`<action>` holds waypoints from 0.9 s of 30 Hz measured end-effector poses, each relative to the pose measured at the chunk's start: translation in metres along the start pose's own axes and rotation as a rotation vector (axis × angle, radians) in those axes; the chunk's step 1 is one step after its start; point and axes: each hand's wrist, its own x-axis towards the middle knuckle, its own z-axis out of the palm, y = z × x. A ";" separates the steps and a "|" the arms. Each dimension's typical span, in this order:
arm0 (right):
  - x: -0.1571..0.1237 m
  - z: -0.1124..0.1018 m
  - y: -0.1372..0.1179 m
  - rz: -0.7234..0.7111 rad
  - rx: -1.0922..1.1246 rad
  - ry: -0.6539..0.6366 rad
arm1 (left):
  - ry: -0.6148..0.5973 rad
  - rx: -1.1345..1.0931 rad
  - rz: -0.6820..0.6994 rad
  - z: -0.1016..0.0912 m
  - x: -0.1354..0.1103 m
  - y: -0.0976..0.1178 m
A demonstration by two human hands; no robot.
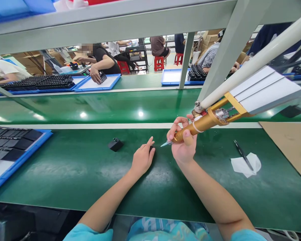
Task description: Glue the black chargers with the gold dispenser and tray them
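My right hand is wrapped round a gold-coloured glue dispensing gun, which slants down to the left. Its pale blue tapered tip points at my left hand and ends a short way from it. My left hand rests low over the green table, thumb and fingers closed on a small black piece, most of which is hidden. To the left of that hand a black plug adapter block lies by itself on the table.
A blue-rimmed tray with rows of black blocks stands at the left. Tweezers lie on a white tissue at the right, near a cardboard sheet. A white pole slants above. Co-workers sit beyond the frame.
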 end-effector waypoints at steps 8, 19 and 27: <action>0.002 -0.002 0.000 0.005 -0.040 0.012 | -0.041 -0.211 -0.108 0.000 0.003 -0.008; 0.003 -0.003 0.001 0.010 -0.057 0.019 | -0.084 0.222 0.095 0.005 -0.001 -0.008; 0.005 -0.005 -0.001 0.023 -0.041 0.050 | 0.097 0.412 0.013 -0.034 0.003 -0.059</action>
